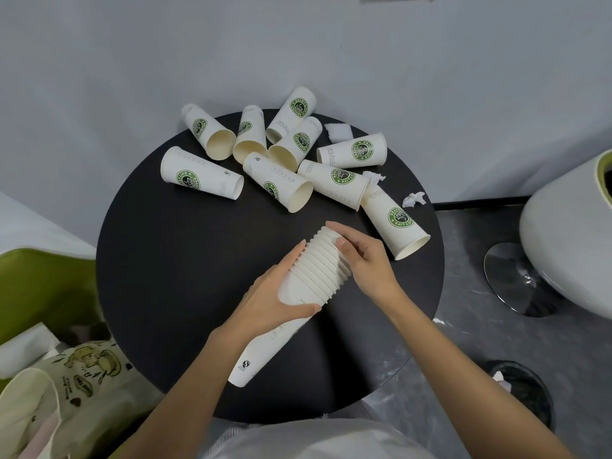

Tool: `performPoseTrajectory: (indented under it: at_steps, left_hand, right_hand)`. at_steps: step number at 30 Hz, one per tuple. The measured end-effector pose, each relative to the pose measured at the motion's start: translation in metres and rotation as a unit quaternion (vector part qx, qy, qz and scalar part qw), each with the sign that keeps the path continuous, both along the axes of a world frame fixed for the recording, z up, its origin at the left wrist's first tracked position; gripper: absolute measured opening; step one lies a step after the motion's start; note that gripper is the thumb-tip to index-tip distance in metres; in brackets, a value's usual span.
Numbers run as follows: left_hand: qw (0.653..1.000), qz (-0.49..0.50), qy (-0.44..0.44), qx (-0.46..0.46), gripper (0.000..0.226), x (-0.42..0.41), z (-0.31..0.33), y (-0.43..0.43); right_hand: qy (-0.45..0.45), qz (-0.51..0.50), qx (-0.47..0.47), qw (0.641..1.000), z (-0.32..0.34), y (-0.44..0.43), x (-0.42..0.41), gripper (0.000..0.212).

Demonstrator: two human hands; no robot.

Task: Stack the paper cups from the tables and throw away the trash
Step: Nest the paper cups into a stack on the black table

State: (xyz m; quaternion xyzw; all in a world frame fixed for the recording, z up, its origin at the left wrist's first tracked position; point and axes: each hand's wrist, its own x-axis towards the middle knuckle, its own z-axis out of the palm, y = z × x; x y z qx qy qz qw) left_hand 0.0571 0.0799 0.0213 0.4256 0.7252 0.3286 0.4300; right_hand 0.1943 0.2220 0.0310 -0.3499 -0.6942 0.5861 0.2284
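- Round black tabletop (165, 260): work surface, far half littered, near half given over to stacking.
- Dark lined trash bin (526, 405): on the floor to the right of the tabletop, probably placed within reach for the paper scraps.
- Slanted stack of nested paper cups (318, 260): lying across the near tabletop, base toward the person, rims aimed at the clutter, likely for easy feeding of the next cup.
- Person's left hand (275, 293): wrapped round the stack's middle, steadying it.
- Person's right hand (364, 260): curled round the rim end, seemingly seating the top cups snugly.
- 9 loose paper cups (278, 182): on their sides toward the far edge, several touching, not yet gathered.
- 3 crumpled tissues (413, 199): among and just beside the right-hand cups, bound for the bin by the look of it.
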Motion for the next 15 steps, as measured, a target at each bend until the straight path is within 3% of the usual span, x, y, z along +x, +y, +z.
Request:
performPoseTrajectory:
  at_steps: [6,9,15]
  left_hand:
    - [0.999,-0.014,0.044,-0.012,0.100,0.005,0.003,0.015]
    - [0.999,-0.016,0.041,-0.019,0.100,0.005,0.000,0.019]
    - [0.998,-0.029,0.034,-0.035,0.101,0.007,-0.005,0.027]
  right_hand:
    - [0.023,-0.045,0.006,0.999,-0.007,0.006,0.011,0.030]
    - [0.051,-0.134,-0.010,0.990,-0.010,0.021,0.027,0.029]
    - [-0.025,-0.309,-0.020,0.950,-0.038,0.058,0.074,0.029]
